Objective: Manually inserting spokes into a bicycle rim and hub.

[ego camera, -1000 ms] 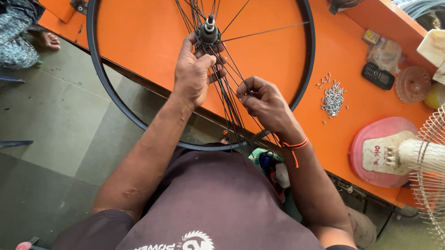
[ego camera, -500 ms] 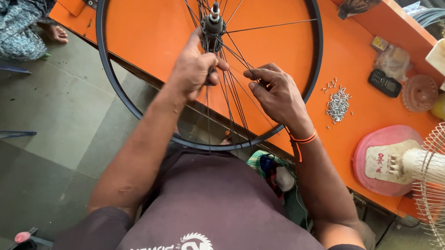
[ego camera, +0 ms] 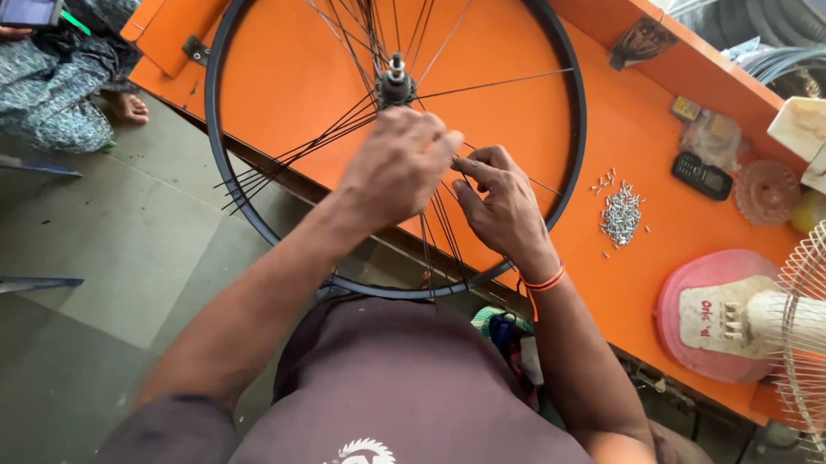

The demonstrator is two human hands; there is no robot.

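While set over a grey tiled floor, orange workbench [ego camera: 613, 266] across upper right. One black bicycle wheel [ego camera: 577, 128] upper centre, one hub [ego camera: 395, 83]. Left hand [ego camera: 397, 167] curled over spokes [ego camera: 315, 142] below hub; right hand [ego camera: 503, 208] beside it, fingers pinching one spoke. One nipple pile [ego camera: 621, 215], one phone [ego camera: 701, 175], one fan [ego camera: 817, 338] right.
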